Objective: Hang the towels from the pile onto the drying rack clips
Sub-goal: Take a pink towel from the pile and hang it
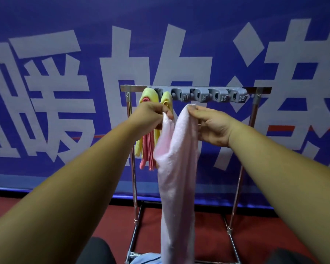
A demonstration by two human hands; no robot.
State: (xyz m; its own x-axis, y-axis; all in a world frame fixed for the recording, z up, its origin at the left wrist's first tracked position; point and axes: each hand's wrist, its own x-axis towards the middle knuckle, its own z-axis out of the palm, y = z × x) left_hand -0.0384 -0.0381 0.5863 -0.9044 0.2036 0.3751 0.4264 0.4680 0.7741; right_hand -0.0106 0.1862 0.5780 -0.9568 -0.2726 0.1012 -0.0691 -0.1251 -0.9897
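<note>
Metal drying rack on a red floor

The chrome drying rack [196,89] stands on the red floor [208,225] in front of a blue banner [65,25], its base bars lying flat on the floor and its two uprights rising to a top bar. A grey clip strip [199,94] runs along that bar. At the strip's left end, a yellow towel [151,94] and a coral-pink towel [148,149] hang bunched together from one clip. A second yellow towel [167,98] hangs from the clip just beside it. A light-blue cloth [145,258] shows at the bottom edge near the rack's left foot; what it rests on cannot be told.
</note>
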